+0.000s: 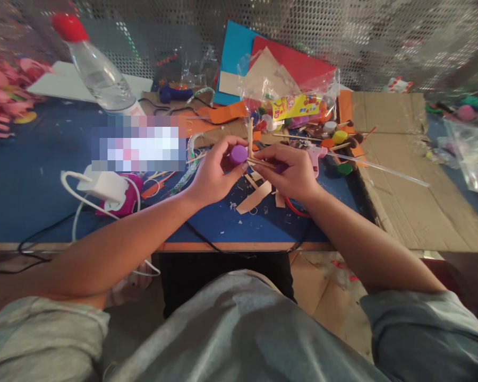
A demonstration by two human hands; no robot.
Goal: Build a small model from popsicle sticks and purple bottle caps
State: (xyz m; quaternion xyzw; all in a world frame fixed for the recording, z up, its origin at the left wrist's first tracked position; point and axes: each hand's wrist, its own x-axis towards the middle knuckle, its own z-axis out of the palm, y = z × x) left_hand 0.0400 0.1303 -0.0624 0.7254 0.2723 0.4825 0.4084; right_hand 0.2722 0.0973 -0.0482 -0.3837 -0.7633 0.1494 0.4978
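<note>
My left hand is closed around a purple bottle cap, thumb and fingers pinching its rim. My right hand is closed on thin wooden sticks whose tips meet the cap; another stick rises upright between the two hands. Both hands hover just above the blue table, over scraps of tan cardboard strips.
A clear water bottle with a red cap stands at back left. A white charger with cables lies to the left. Coloured paper sheets, a bag of craft bits, several bottle caps and flat cardboard lie behind and to the right.
</note>
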